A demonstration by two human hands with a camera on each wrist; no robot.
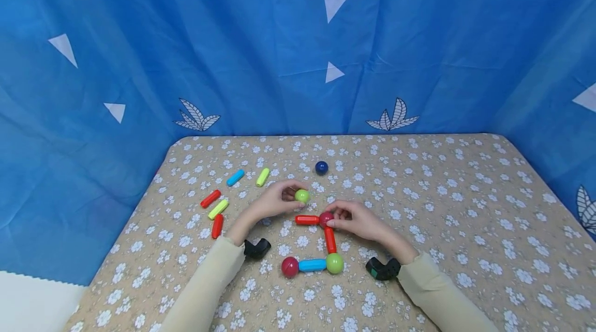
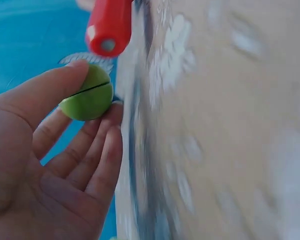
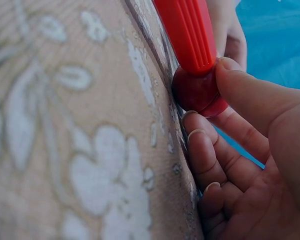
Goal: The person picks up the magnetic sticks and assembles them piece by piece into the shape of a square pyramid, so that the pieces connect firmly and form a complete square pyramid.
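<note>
My left hand (image 1: pixel 274 199) pinches a light green ball (image 1: pixel 302 196) between thumb and fingers. In the left wrist view, the free end of a red rod (image 2: pixel 110 27) with a grey tip is just beyond this green ball (image 2: pixel 90 97). My right hand (image 1: pixel 359 221) grips a dark red ball (image 1: pixel 326 219), with its thumb at the red rod's base in the right wrist view. That ball joins one red rod (image 1: pixel 307 220) pointing left and another red rod (image 1: pixel 330 240) running toward me. A second green ball (image 1: pixel 334 263), a blue rod (image 1: pixel 312 265) and another red ball (image 1: pixel 289 267) continue the chain.
At the left lie loose rods: red ones (image 1: pixel 210 198) (image 1: pixel 217 226), yellow-green ones (image 1: pixel 218 209) (image 1: pixel 263 177) and a blue one (image 1: pixel 235 177). A dark blue ball (image 1: pixel 322 167) sits farther back. Blue curtain (image 1: pixel 298 53) borders the flowered tablecloth (image 1: pixel 465 208).
</note>
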